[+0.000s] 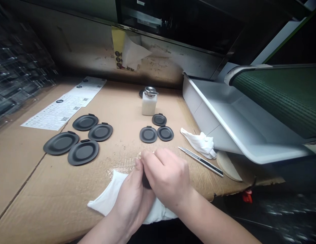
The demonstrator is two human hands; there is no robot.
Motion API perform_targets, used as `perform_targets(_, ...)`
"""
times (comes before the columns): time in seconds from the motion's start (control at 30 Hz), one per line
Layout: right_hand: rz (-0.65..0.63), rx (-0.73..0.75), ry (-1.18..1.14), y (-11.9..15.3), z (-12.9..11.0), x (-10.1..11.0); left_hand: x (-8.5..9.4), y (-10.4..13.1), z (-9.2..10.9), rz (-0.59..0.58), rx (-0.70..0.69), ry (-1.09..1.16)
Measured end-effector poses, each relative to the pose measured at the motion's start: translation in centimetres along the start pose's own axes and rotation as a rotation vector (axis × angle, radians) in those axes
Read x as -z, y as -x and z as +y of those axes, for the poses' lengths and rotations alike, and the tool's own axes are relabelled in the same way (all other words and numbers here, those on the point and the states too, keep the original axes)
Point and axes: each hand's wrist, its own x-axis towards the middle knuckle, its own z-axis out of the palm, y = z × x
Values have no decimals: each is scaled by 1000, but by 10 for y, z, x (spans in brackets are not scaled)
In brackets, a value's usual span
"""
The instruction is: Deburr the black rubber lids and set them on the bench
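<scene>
Both hands meet at the near edge of the cardboard-covered bench. My left hand is closed round a dark piece, mostly hidden, that looks like one of the black lids. Over it curls my right hand, its fingers closed; a pale bit shows at its fingertips, too small to name. A white cloth lies beneath the hands. Beyond them sit three small black lids with tabs. Several larger black lids lie to the left.
A white pump bottle stands behind the small lids. At right are a crumpled white cloth, a utility knife and a grey bin. Printed sheets lie at left, near stacked clear plastic trays. A green conveyor belt borders the bin.
</scene>
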Motion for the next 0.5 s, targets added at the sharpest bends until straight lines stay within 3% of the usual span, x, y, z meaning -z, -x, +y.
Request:
perform_targets(0.07, -9, -55, -146, -10, 4, 6, 0, 0, 0, -11, -16, 2)
perform_targets(0.17, 97, -198, -312, -12, 23, 26, 0, 2, 2, -43, -4, 20)
perform_targets(0.23, 158, -284, -241, -3, 40, 39, 0, 3, 4, -42, 23, 19)
perform_targets(0.3, 138, -299, -120, 12, 56, 47, -1, 4, 6, -34, 41, 20)
perform_targets(0.5, 21, -233, 62, 59, 82, 41, 1, 2, 6, -51, 58, 76)
